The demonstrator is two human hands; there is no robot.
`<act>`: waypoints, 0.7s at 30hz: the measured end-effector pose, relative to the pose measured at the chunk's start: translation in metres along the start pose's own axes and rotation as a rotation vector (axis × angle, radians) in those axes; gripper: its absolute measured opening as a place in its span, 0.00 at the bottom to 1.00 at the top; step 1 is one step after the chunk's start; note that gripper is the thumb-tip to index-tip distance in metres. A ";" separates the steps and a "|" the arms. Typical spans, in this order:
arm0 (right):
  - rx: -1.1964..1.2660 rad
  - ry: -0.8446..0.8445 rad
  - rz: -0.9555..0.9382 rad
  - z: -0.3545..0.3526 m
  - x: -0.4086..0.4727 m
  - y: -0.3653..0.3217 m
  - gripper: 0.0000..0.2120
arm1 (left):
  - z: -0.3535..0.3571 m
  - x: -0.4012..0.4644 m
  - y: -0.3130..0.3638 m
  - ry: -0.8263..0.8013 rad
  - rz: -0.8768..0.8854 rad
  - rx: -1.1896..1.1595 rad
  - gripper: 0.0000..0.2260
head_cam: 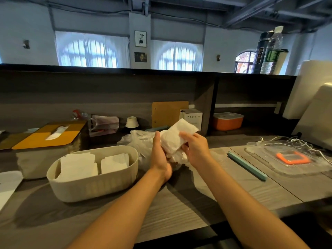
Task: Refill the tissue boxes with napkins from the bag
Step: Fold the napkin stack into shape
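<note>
Head view, both hands' grip closed on napkin stack (177, 136) — left hand (159, 157), right hand (195, 150)

White napkins (177, 136) above bag (138, 142); open box (93, 178) half-filled.

No text, brand name or number can be read anywhere in the view. The dark flask (260, 53) on the upper ledge bears a small pale label, too blurred to make out. The clear bottle (272, 51) beside it carries a green label whose print is illegible. The white carton (191, 116) against the back panel shows a row of small grey icons, not legible. Two framed pictures (140, 45) hang on the far pillar, with no lettering that can be made out.
</note>
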State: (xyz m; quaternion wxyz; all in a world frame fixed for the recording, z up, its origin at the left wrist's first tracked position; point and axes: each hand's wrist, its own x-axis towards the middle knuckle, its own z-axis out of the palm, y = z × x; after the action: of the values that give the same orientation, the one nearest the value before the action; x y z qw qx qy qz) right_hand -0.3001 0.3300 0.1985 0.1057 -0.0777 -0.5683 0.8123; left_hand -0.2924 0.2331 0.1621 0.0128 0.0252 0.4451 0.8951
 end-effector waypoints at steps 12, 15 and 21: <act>-0.525 -0.011 -0.289 -0.006 0.007 -0.004 0.11 | -0.004 0.008 -0.005 0.043 -0.028 0.150 0.17; -0.605 -0.048 -0.120 -0.007 0.009 -0.009 0.18 | -0.003 0.008 -0.003 0.005 -0.027 0.117 0.15; -0.355 -0.123 0.043 -0.014 0.006 -0.010 0.14 | -0.004 0.004 0.000 -0.045 -0.073 0.125 0.18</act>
State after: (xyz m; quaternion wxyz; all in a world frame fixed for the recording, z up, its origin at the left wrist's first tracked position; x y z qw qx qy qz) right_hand -0.3016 0.3475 0.2027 0.0381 -0.0573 -0.7064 0.7045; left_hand -0.2962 0.2303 0.1600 0.0538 0.0298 0.5002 0.8637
